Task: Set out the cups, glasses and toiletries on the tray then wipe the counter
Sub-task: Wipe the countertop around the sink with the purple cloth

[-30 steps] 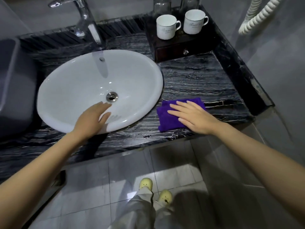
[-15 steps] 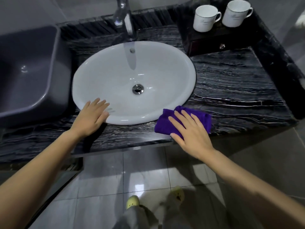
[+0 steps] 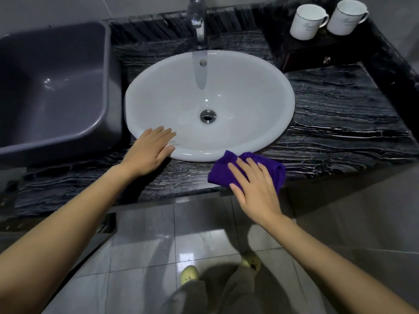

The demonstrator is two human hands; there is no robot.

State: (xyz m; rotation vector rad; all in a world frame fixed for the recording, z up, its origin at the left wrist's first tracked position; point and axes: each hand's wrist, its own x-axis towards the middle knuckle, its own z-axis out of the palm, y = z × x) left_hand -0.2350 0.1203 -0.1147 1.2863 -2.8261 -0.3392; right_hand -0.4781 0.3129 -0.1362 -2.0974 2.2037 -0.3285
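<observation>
A folded purple cloth (image 3: 221, 168) lies on the black marble counter (image 3: 340, 123) at its front edge, just below the white basin (image 3: 181, 91). My right hand (image 3: 254, 184) presses flat on the cloth, fingers spread. My left hand (image 3: 150, 150) rests flat on the basin's front left rim and holds nothing. Two white cups (image 3: 307, 21) (image 3: 345, 17) stand on a dark wooden tray box (image 3: 317, 53) at the back right corner.
A grey plastic tub (image 3: 56, 87) sits left of the basin. A chrome tap (image 3: 198, 17) rises behind the basin. A raised dark ledge (image 3: 399, 71) borders the counter's right side. Grey floor tiles (image 3: 145, 257) and my yellow slippers (image 3: 189, 274) show below.
My right hand has slid the purple cloth leftward along the counter's front edge, to just below the basin. The left hand stays on the basin rim. The view has shifted left.
</observation>
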